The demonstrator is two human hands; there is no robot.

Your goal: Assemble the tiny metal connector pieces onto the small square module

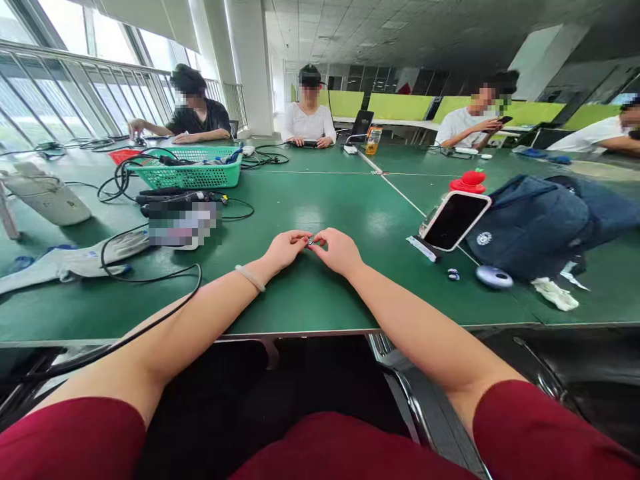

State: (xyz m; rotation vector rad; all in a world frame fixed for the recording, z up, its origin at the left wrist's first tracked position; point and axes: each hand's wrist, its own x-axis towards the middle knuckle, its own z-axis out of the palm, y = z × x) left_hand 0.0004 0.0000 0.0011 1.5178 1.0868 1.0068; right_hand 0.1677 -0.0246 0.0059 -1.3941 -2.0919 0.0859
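Observation:
My left hand (pixel 289 249) and my right hand (pixel 339 251) meet fingertip to fingertip just over the green table (pixel 280 300). Between their pinched fingers is a small shiny metal piece (pixel 311 242), too small for me to make out its exact kind. Thumb and forefinger of each hand are closed on it; the other fingers are curled in. A pale bracelet (pixel 250 278) circles my left wrist.
Left of my hands lie work gloves (pixel 110 250), black cables and a green basket (pixel 190 175). To the right are a propped phone (pixel 454 221), earbuds (pixel 453 274), a rounded case (pixel 494 277), crumpled tissue (pixel 556 293) and a dark blue backpack (pixel 530 220). Several people sit across the table.

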